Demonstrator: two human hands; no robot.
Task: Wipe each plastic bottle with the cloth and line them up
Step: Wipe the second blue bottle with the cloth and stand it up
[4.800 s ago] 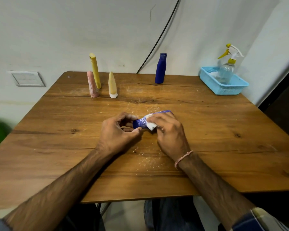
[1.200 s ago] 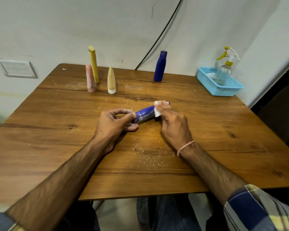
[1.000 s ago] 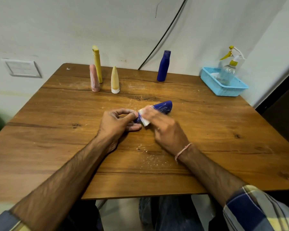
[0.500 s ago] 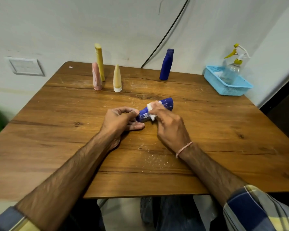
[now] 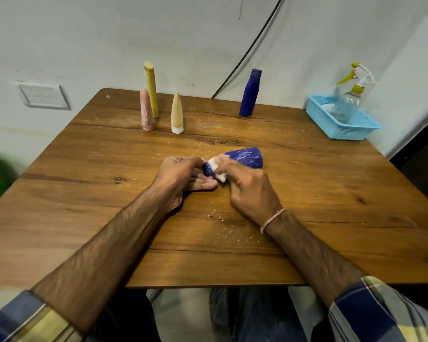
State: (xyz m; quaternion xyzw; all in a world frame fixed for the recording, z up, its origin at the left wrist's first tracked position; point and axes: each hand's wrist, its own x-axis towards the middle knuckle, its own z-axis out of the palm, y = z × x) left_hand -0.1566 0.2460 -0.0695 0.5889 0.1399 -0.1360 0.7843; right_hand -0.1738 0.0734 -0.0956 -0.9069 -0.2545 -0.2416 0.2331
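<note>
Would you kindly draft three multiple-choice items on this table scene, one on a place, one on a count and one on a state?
1. Where does the spray bottle stand?
A. in the light blue basket
B. beside the pink bottle
C. on the floor

2. How many bottles stand upright at the table's far edge, outside the basket?
A. two
B. four
C. six

3. How is the blue bottle at the table's middle?
A. upright
B. hanging from the wall
C. lying on its side, hands on it

Answers:
1 A: it stands inside the basket at the far right corner.
2 B: yellow, pink, cream and blue ones stand there.
3 C: the left hand steadies one end while the right hand presses the white cloth on it.
</note>
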